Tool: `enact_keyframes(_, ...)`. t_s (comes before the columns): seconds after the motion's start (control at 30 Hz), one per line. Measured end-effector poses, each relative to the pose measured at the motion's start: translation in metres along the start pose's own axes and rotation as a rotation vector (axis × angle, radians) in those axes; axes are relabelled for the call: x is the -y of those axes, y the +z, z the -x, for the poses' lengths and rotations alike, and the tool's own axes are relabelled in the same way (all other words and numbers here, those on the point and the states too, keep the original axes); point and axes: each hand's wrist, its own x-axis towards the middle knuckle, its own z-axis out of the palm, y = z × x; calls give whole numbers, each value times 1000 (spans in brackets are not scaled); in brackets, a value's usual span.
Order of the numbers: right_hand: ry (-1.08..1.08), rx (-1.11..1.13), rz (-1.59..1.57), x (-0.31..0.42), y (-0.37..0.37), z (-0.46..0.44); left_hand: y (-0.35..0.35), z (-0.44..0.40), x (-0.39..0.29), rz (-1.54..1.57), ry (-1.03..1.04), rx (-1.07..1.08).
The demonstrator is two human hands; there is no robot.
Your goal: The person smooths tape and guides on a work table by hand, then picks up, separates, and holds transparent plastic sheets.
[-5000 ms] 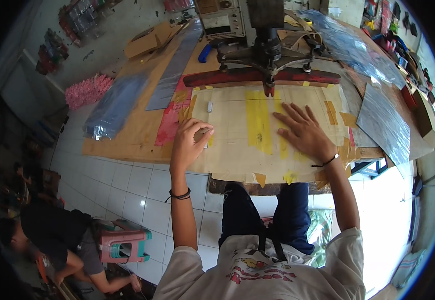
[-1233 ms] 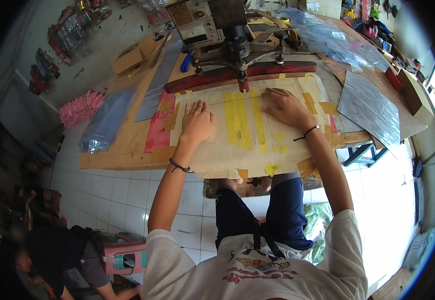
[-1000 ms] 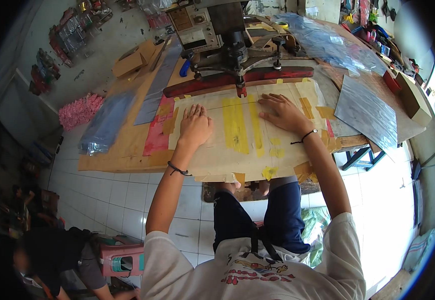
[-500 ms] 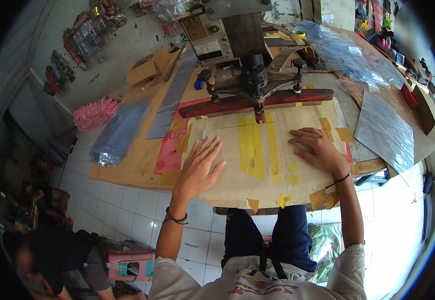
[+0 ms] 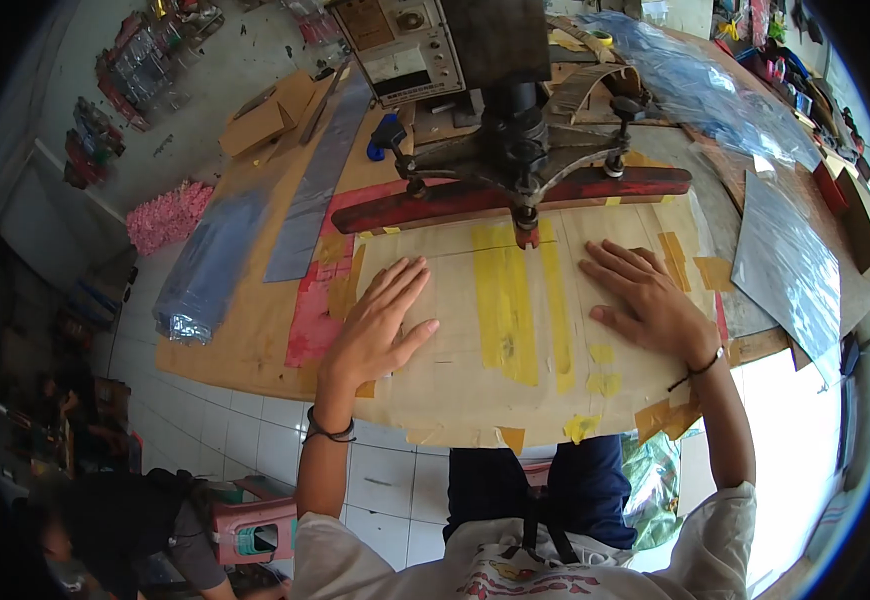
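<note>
A cream sheet [image 5: 435, 390] with yellow tape strips [image 5: 505, 300] lies on the wooden table, under the front of a machine with a long red bar [image 5: 605, 186]. My left hand [image 5: 380, 320] rests flat near the sheet's left edge, its fingers pointing to the bar and its thumb out to the right. On the right part of the sheet lies my right hand [image 5: 650, 300], palm down with fingers apart. Neither hand holds anything. The bar crosses the sheet's far edge, beyond both hands.
Rolled clear plastic [image 5: 210, 260] and a pink bundle [image 5: 168, 215] are at the left. Plastic sheets [image 5: 695, 90] lie at the back right, a grey sheet [image 5: 785, 270] nearer. A control box [image 5: 400, 55] stands behind the bar. A person in black [image 5: 120, 530] bends beside a pink stool [image 5: 255, 530].
The view has shifted. My left hand went from a pinched shape to flat with its fingers apart; my right hand has stayed on the sheet, moving slightly. The small white piece no longer shows.
</note>
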Motion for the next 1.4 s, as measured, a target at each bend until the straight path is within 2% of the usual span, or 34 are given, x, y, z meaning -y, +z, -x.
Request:
enact_keyframes(0.73, 72, 63, 9, 4, -4, -5, -4, -1, -5, -4, -41, 35)
enact_keyframes(1.4, 47, 54, 0, 0, -4, -6, -4, 0, -5, 39, -56, 43)
